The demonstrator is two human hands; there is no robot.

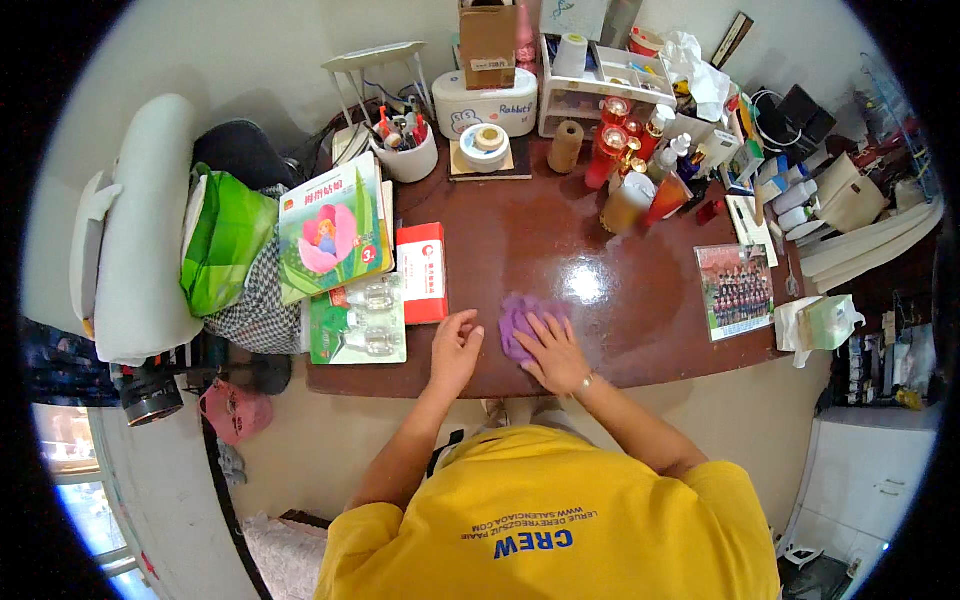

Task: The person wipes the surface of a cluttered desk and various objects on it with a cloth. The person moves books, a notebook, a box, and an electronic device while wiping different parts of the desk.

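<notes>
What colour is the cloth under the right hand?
Purple; the cloth shows best in the head view.

purple cloth (518, 322): largely covered by the right hand (553, 350); its full shape cannot be told.
counter (610, 290): the near edge is partly hidden behind both hands; the back is crowded out by bottles (640, 160) and boxes.
group photo (737, 290): figures too small to tell apart.
right side: shelves and clutter bend and blur toward the rim.

Both forearms extended forward; left hand (455, 345) flat, fingers together; right hand (553, 352) palm-down, fingers spread.
</notes>
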